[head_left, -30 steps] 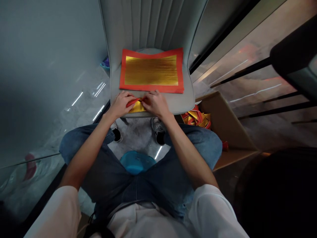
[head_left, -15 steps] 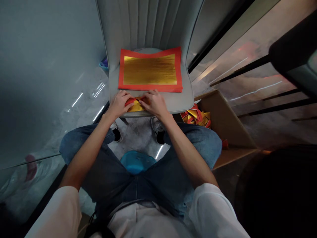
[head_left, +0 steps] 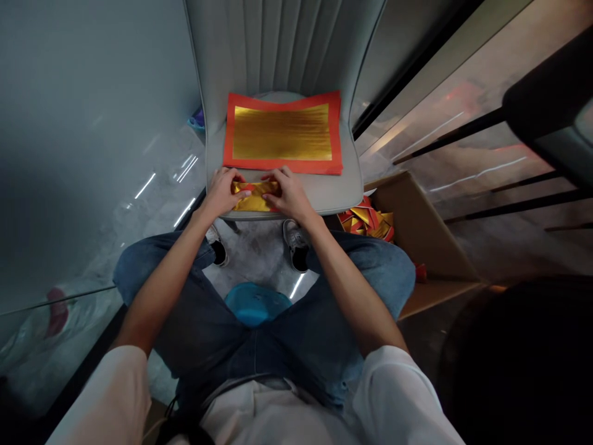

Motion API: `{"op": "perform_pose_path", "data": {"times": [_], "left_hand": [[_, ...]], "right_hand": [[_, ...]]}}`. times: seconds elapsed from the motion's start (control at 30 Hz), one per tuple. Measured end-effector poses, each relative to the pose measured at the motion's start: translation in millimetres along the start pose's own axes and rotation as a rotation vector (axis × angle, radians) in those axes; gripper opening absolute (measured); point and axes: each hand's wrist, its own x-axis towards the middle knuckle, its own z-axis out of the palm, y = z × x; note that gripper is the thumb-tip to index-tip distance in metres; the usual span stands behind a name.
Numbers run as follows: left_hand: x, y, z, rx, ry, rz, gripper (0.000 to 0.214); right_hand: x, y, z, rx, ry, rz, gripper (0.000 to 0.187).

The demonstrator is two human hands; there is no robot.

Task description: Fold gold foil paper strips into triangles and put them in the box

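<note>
A folded sheet of gold and red paper (head_left: pixel 256 200) lies at the front edge of the grey chair seat (head_left: pixel 327 196). My left hand (head_left: pixel 224 191) pinches its left end, the thumb pressing on the gold face. At the right end, my right hand (head_left: pixel 288 194) grips it the same way, fingers behind and thumb in front. Just beyond both hands rests a stack of red sheets (head_left: pixel 282 134), each top surface showing a large gold rectangle. Parts of the folded paper's ends are hidden under my fingers.
To the right of the chair, an open cardboard box (head_left: pixel 428 238) holds a pile of folded red and gold papers (head_left: pixel 368 221). A blue object (head_left: pixel 257 304) is on the floor between my legs. Dark chair legs (head_left: pixel 514 201) stand at far right.
The paper between my hands has gone from red flaps raised at the middle to a flatter, mostly gold strip. My thumbs have moved slightly apart.
</note>
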Motion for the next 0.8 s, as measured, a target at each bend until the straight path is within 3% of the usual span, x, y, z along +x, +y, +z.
{"op": "perform_pose_path", "data": {"times": [0.23, 0.4, 0.57, 0.8], "left_hand": [[1.3, 8.9, -16.5, -0.256, -0.075, 0.048, 0.028], [-2.0, 23.8, -28.5, -0.271, -0.031, 0.137, 0.025], [-4.7, 33.3, -35.8, -0.267, 0.036, 0.16, 0.029], [-2.5, 41.9, -42.7, -0.275, -0.027, 0.196, 0.03]], "right_hand": [[-2.5, -16.3, -12.0, 0.155, 0.023, 0.072, 0.038], [-4.4, -24.8, -22.3, 0.349, 0.042, 0.091, 0.042], [-5.4, -34.8, -30.5, 0.387, 0.094, 0.11, 0.051], [-7.9, -32.7, -36.9, 0.505, 0.067, 0.158, 0.051]]}}
